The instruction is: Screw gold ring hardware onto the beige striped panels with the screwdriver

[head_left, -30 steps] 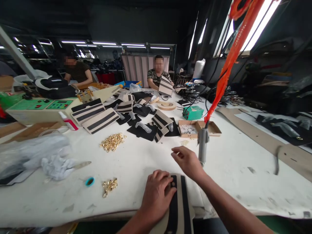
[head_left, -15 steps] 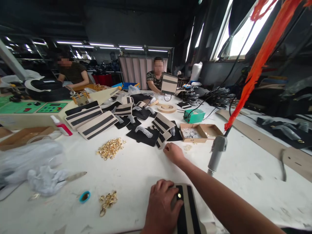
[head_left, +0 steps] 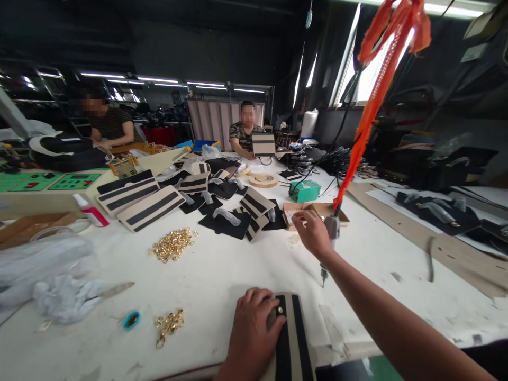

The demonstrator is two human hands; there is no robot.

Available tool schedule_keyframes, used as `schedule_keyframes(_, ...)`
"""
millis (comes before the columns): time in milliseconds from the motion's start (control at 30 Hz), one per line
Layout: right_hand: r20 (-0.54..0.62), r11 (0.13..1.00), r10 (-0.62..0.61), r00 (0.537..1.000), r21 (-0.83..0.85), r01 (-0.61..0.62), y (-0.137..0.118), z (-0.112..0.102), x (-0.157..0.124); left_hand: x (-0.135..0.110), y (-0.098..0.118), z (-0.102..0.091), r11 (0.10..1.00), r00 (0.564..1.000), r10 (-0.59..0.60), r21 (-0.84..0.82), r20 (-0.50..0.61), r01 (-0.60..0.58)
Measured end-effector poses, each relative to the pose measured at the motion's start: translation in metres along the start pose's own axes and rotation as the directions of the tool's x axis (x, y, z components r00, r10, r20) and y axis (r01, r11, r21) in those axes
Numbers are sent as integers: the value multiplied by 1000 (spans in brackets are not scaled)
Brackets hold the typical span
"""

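Observation:
In the head view, my left hand [head_left: 254,328] grips a beige-and-black striped panel [head_left: 292,328] at the table's near edge. Its thumb and fingertips rest beside a round gold fitting [head_left: 280,310] on the panel's dark stripe. My right hand [head_left: 315,233] is raised in front of the cardboard box [head_left: 289,210], its fingertips pinched together. Whether anything small is between them cannot be made out. A grey electric screwdriver [head_left: 332,227] hangs bit-down just past this hand and is partly covered by it.
Gold fittings lie in a large pile [head_left: 172,244] and a small pile [head_left: 170,325], near a blue ring-shaped container [head_left: 131,320]. Striped and black pieces [head_left: 226,222] clutter the middle. A green box [head_left: 305,190] stands behind the cardboard boxes. Across the table, a person [head_left: 246,129] holds a striped piece.
My right hand has moved right, from beside the striped pieces to the front of the cardboard boxes. My left hand stays on the panel. The view has turned slightly right.

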State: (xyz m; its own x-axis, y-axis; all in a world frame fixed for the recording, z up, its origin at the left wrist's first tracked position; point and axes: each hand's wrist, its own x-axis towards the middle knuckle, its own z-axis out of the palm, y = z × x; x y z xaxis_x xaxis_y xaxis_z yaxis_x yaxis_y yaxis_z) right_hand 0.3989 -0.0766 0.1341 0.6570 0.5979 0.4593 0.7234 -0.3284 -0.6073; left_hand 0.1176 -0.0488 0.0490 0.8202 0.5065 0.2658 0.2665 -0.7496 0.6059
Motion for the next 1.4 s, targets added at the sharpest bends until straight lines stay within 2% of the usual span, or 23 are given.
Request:
schedule_keyframes(67, 49, 995, -27, 998, 93, 22, -1, -2, -45, 0, 3, -1, 1000, 1000, -7, 17, 1, 7)
schedule_keyframes(133, 168, 979, -52, 984, 204, 17, 1, -4, -98, -1, 6, -1, 1000, 1000, 3, 28, -5, -3)
schedule_keyframes(233, 354, 953, -124, 927, 304, 12, 8, -12, -170, -1, 8, -1, 999, 1000, 18, 36, -4, -18)
schedule_keyframes(300, 417, 950, -212, 884, 300, 86, 12, -19, -200, -1, 9, -1, 999, 1000, 30, 42, 6, -30)
schedule_keyframes(367, 454, 940, -304, 838, 286, 186, 15, -27, -215, 1, 9, -1, 998, 999, 34, 46, 18, -35)
schedule_keyframes(433, 485, 922, -370, 792, 300, 246, 17, -34, -217, 2, 9, -1, 998, 999, 24, 51, 30, -25)
schedule_keyframes(567, 561, 878, -466, 684, 390, 277, 25, -46, -214, 4, 9, -1, 999, 999, -4, 37, 39, 2)
schedule_keyframes(633, 598, 888, -456, 659, 358, 289, 28, -50, -217, 5, 10, -2, 1000, 999, -13, -5, 41, 14)
schedule_keyframes(700, 596, 903, -428, 679, 314, 294, 27, -50, -221, 7, 12, -4, 990, 998, -56, -129, 37, 60)
schedule_keyframes(733, 564, 900, -432, 704, 323, 293, 24, -50, -221, 9, 13, -5, 965, 994, -108, -236, 30, 112)
schedule_keyframes(833, 360, 834, -467, 807, 483, 267, 9, -48, -215, 14, 15, -8, 797, 952, -301, -535, 54, 282)
schedule_keyframes(900, 289, 793, -377, 880, 592, 146, -3, -48, -204, 18, 17, -9, 694, 918, -393, -635, 60, 339)
schedule_keyframes(933, 301, 769, -298, 906, 639, 40, -9, -48, -197, 19, 19, -10, 660, 907, -419, -669, 50, 342)
schedule_keyframes(967, 345, 730, -213, 914, 678, -86, -14, -48, -189, 20, 21, -10, 625, 897, -441, -704, 36, 336)
schedule_keyframes(1033, 455, 600, -73, 887, 731, -325, -20, -47, -174, 20, 28, -11, 512, 881, -468, -793, 65, 330)
schedule_keyframes(1100, 542, 464, 2, 841, 744, -481, -20, -41, -162, 18, 35, -10, 309, 866, -465, -883, 183, 352)
schedule_keyframes(1167, 594, 396, 61, 803, 724, -565, -17, -31, -153, 15, 41, -8, 100, 848, -435, -920, 302, 378)
schedule_keyframes(1200, 601, 399, 85, 794, 710, -580, -14, -25, -151, 13, 43, -6, 49, 842, -426, -921, 330, 386)
schedule_keyframes(1267, 572, 500, 138, 809, 664, -555, -7, -14, -150, 12, 44, -1, 71, 829, -454, -914, 327, 399)
schedule_keyframes(1333, 446, 654, 203, 872, 600, -460, -1, -6, -154, 11, 42, 4, 132, 813, -505, -905, 291, 405)
schedule_keyframes(1400, 240, 768, 231, 943, 551, -328, 2, -4, -162, 12, 39, 8, 170, 800, -549, -904, 244, 393)
